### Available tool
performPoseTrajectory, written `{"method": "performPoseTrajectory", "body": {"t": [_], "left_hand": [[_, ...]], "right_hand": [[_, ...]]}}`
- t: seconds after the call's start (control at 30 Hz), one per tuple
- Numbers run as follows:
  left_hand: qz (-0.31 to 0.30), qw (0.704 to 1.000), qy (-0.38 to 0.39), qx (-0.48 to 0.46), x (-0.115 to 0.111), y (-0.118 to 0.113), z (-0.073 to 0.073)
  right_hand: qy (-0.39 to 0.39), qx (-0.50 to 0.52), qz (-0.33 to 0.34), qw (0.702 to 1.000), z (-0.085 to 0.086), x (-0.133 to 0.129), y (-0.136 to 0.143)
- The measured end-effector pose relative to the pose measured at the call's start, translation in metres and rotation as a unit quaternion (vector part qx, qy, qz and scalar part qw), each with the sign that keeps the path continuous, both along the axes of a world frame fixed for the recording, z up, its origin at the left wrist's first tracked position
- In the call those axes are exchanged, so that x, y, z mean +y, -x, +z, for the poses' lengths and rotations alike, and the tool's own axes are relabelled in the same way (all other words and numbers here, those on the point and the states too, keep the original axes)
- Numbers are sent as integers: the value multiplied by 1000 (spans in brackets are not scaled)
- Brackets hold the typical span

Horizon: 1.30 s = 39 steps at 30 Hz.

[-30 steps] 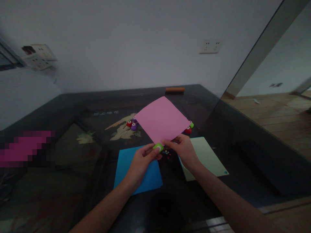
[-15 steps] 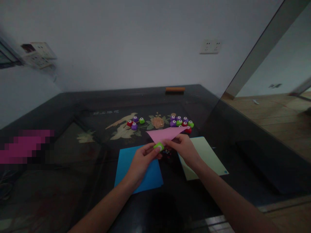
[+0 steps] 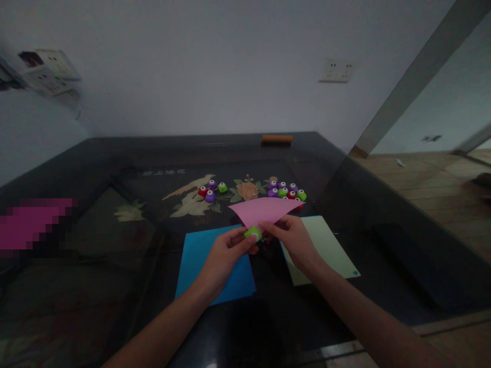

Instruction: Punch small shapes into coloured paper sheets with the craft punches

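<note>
My left hand (image 3: 226, 255) is closed around a small green paper punch (image 3: 253, 234) with a pale round button, the thumb lying on it. A sheet of pink paper (image 3: 264, 210) stands up from the punch, its near corner at the punch and its far edge bowed. My right hand (image 3: 293, 235) pinches the pink paper close to that corner. Below my left hand lies blue paper (image 3: 192, 260) on the dark table. A pale green sheet (image 3: 330, 250) lies partly under my right wrist. Tiny coloured bits (image 3: 265, 244) show between the hands, too small to make out.
Several purple, red and green punches (image 3: 283, 192) cluster behind the pink paper, partly hidden by it. A smaller group of punches (image 3: 210, 196) sits to the left. An orange-brown bar (image 3: 276, 138) lies at the table's back edge. A dark flat object (image 3: 418, 260) rests at the right.
The pink paper's far edge has opened out into a wider curve. Both hands keep their hold, and the view has shifted slightly.
</note>
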<state>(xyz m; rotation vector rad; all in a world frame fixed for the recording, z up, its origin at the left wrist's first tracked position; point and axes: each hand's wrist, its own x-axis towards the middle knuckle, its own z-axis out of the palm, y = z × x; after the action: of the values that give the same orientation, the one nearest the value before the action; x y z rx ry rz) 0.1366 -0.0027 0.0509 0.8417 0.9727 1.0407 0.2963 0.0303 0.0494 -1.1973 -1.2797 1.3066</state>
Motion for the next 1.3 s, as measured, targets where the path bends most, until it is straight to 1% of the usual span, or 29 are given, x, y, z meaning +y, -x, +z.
{"method": "performPoseTrajectory", "body": {"t": [0.3,0.53,0.7,1.3], "left_hand": [[-5,1000,10,14,2,-1,-5],[5,1000,19,11,3,-1,-9],[18,999,11,32,3,-1,-10],[15,999,11,28,2,-2,-8]], "right_hand": [[1,-32,-13,999,-4,-1,-1],[-17,-47,-27,998,-8,-1,0],[-11,-41,-35,998,-5,-5,4],[-10,-39,-41,998,-1,-8,8]]}}
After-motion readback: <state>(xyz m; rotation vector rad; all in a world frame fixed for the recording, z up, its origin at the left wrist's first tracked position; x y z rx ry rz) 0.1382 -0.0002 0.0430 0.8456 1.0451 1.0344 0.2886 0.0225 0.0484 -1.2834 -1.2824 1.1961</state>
